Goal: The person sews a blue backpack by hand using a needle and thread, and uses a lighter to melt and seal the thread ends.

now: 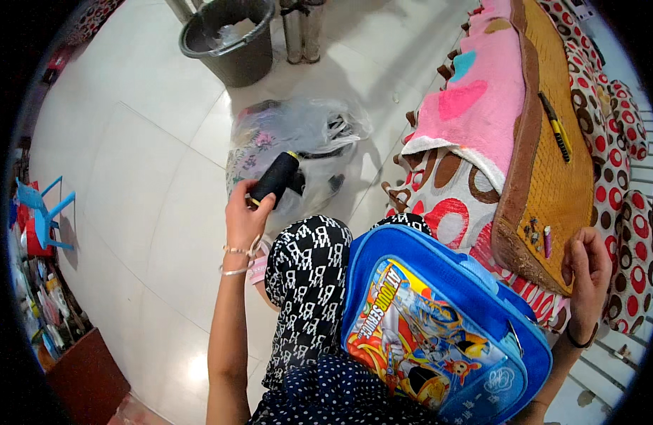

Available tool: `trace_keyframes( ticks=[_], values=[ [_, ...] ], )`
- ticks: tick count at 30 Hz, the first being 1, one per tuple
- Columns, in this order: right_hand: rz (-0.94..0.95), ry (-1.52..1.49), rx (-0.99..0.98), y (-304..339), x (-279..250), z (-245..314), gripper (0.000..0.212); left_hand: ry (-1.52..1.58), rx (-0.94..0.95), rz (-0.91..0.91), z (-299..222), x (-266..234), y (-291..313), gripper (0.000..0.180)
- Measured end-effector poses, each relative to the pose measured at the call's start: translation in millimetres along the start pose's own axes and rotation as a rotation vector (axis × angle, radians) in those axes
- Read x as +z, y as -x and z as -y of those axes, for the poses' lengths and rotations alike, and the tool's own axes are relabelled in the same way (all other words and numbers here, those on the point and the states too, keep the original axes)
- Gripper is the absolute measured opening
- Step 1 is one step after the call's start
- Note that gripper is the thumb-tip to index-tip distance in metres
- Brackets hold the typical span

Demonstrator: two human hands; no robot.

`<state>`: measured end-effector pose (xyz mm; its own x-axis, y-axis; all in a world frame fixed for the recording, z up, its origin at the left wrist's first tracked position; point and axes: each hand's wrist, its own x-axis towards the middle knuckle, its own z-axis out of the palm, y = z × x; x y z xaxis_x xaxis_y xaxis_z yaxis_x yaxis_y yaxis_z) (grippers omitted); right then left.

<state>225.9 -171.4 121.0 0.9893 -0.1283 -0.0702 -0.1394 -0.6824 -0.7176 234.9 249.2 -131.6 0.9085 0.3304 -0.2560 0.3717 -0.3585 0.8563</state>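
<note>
My left hand (246,216) is closed around a spool of black thread (275,178), held out in front of my left knee. Under the spool, on the floor, lies a clear plastic bag (298,131) with dark and flowered things inside. A blue children's backpack (439,319) with a colourful cartoon front rests across my lap. My right hand (588,269) is at the near end of the woven mat (553,184) on the sofa, its fingers curled together; what they hold, if anything, is too small to see. Next to it are a small purple tube (548,241) and several tiny metal pieces (531,232).
A yellow and black cutter knife (555,127) lies farther up the mat. A pink blanket (475,92) drapes over the sofa's side. Ahead stands a grey bucket (231,67). At the far left are a blue stool (47,212) and a cluttered shelf (54,304).
</note>
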Motion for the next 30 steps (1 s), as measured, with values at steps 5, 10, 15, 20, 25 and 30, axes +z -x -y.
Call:
trace_keyframes(
  ticks=[5, 10, 15, 20, 25, 30],
  values=[
    [0.243, 0.018, -0.072, 24, 29, 98, 0.004, 0.652, 0.136, -0.080, -25, -20, 47, 0.042],
    [0.614, 0.084, -0.367, 37, 63, 142, 0.009, 0.782, 0.299, 0.030, -60, -34, 105, 0.051],
    [0.710, 0.064, -0.477, 59, 81, 146, 0.013, 0.678, 0.452, 0.112, -83, -49, 150, 0.050],
    [0.720, 0.181, -0.539, 89, 76, 157, 0.013, 0.556, 0.583, 0.147, -86, -65, 177, 0.052],
    [0.736, 0.262, -0.623, 108, 75, 162, 0.013, 0.574, 0.661, 0.175, -87, -75, 197, 0.052],
    [0.836, 0.304, -0.534, 121, 69, 166, 0.013, 0.559, 0.748, 0.218, -84, -83, 205, 0.054]
  ],
)
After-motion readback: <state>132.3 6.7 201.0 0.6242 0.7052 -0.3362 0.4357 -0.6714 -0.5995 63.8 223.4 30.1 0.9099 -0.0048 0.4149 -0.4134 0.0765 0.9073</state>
